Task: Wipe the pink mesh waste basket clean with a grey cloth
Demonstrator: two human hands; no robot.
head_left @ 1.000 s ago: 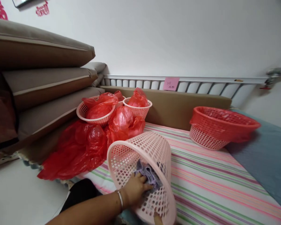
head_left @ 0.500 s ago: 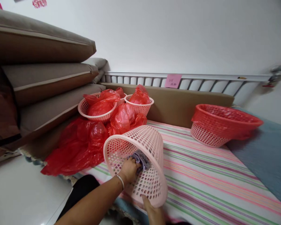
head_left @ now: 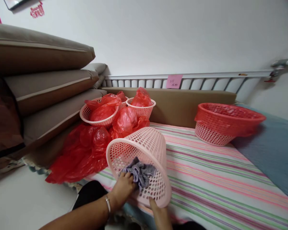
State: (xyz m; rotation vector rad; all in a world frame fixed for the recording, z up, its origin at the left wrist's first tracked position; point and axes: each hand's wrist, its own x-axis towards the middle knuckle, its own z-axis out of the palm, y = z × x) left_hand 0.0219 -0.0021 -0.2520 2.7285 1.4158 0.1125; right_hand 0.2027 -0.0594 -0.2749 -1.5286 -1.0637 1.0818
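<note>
A pink perforated plastic basket (head_left: 151,140) lies tipped on its side on the striped sheet, its mouth facing me. My left hand (head_left: 124,187), with a bracelet at the wrist, reaches into the mouth, fingers closed on a crumpled grey-purple cloth (head_left: 140,172). The cloth rests against the basket's inner wall near the rim. At the lower rim, my right hand (head_left: 158,214) grips the basket, thumb over the edge; its other fingers are hidden.
Red plastic bags (head_left: 84,153) lie left of the basket. Behind them, pink baskets (head_left: 86,118) hold more red bags. A bag-lined basket (head_left: 214,135) stands at the right on the striped sheet (head_left: 220,182). Stacked cushions (head_left: 57,80) rise at the left; a radiator (head_left: 144,82) runs along the wall.
My left hand has drawn back toward the basket's mouth, pulling the cloth outward, and more of the cloth shows. My right hand stays at the rim. The view has shifted slightly.
</note>
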